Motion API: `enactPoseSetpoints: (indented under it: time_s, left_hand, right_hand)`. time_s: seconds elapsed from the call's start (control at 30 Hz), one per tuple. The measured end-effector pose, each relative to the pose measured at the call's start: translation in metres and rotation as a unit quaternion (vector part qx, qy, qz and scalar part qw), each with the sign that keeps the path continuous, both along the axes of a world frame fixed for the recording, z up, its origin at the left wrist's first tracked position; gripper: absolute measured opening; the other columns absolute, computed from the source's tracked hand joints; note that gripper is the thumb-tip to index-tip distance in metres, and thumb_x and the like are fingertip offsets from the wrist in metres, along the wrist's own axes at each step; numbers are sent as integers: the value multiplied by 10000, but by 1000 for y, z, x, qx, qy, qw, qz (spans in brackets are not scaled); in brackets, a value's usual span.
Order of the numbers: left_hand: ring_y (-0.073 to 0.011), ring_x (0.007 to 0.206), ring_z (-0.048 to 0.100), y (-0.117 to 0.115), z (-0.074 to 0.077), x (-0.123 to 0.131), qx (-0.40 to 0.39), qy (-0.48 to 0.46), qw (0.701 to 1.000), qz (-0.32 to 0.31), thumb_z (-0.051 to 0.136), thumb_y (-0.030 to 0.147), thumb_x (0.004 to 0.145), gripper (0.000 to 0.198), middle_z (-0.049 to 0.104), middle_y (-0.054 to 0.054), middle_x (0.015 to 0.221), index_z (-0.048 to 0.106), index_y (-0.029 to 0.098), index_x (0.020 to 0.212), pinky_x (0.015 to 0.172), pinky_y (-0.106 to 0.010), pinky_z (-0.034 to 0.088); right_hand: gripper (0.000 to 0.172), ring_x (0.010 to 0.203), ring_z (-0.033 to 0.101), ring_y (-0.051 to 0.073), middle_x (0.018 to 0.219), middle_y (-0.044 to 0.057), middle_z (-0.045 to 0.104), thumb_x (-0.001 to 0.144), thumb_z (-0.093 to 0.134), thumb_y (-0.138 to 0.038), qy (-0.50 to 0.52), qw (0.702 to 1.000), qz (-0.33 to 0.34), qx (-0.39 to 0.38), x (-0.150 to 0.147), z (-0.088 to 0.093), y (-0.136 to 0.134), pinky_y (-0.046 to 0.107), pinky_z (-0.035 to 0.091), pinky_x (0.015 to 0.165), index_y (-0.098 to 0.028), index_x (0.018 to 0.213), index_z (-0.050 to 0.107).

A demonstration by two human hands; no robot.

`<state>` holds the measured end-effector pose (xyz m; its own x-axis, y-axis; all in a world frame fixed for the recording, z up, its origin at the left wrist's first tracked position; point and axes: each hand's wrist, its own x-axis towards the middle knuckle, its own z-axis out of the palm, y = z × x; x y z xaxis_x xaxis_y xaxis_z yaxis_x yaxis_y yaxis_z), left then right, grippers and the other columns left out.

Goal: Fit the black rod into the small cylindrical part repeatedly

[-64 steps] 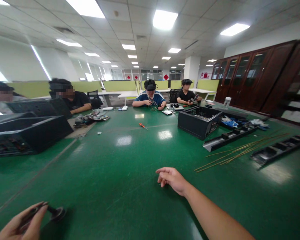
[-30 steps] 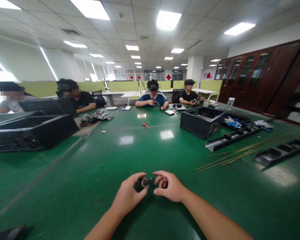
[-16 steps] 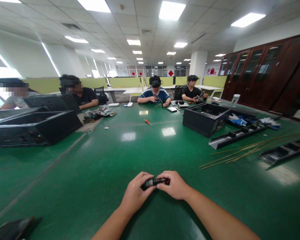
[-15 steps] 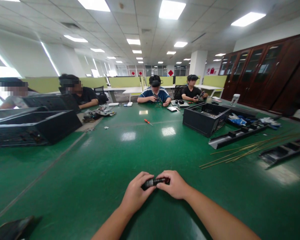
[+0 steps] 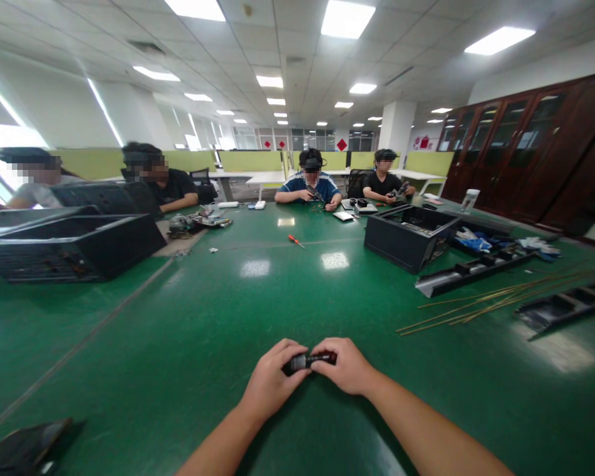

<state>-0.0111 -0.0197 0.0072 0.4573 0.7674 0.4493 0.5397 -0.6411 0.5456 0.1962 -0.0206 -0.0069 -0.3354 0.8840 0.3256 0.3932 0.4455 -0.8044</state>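
Observation:
Both of my hands hold a small black cylindrical object (image 5: 300, 362) with a grey band and a dark red part at its right end. It lies crosswise, close above the green table (image 5: 297, 297) or against it; I cannot tell which. My left hand (image 5: 268, 380) has thumb and fingers around the thicker left part. My right hand (image 5: 348, 369) pinches the thinner right end from above. My fingers cover much of the object, so its exact kind cannot be made out. The fingertips of the two hands nearly meet in the middle.
An orange-handled screwdriver (image 5: 295, 240) lies further back. Black computer cases stand left (image 5: 74, 251) and right (image 5: 406, 238). To the right are thin brass-coloured rods (image 5: 476, 305) and black metal rails (image 5: 476, 271). A dark flat piece (image 5: 27, 446) is at lower left. Several people sit across.
The view has shifted slightly, so the background sits a little further right. Both hands keep their grip on the black cylindrical object, with hardly any visible movement.

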Motion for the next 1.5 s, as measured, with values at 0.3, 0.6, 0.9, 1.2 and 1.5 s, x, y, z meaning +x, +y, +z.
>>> enactPoseSetpoints:
  time_s: [0.3,0.6,0.9,1.2,1.5]
  left_hand:
    - [-166,920,658,3,-4,-4,19,-2,1000,2,697,237,815,262,668,-50,1000,664,228,1075,825,-278,540]
    - [-162,917,650,4,-4,-1,-5,-1,1000,0,701,237,807,240,663,-38,986,673,232,1046,824,-274,533]
    - [-156,885,659,2,-1,0,-9,3,1000,10,720,216,780,242,675,-26,951,682,232,1019,809,-269,534]
    - [-165,888,669,0,-1,1,-9,7,1000,21,716,227,780,237,687,-34,956,691,231,1016,823,-278,546]
    - [-174,883,673,-3,1,2,3,0,1000,25,702,221,790,232,690,-46,954,693,224,1022,819,-293,557]
  right_hand:
    - [139,795,669,172,877,35,743,818,696,-244,9,1000,-5,2,-4,0,1,254,469,726,-197,933,759]
    - [139,825,675,178,904,27,750,825,698,-255,-21,1000,-2,11,-2,0,2,264,474,773,-221,944,762]
    - [122,822,674,176,894,25,751,824,698,-242,-21,1000,3,17,-2,-2,2,261,467,761,-219,925,762]
    - [120,828,665,173,900,28,745,845,682,-243,-41,999,8,21,-1,2,1,259,457,756,-214,935,756]
    - [125,819,658,173,896,27,739,840,681,-225,-50,999,4,18,2,4,0,264,458,742,-209,940,754]
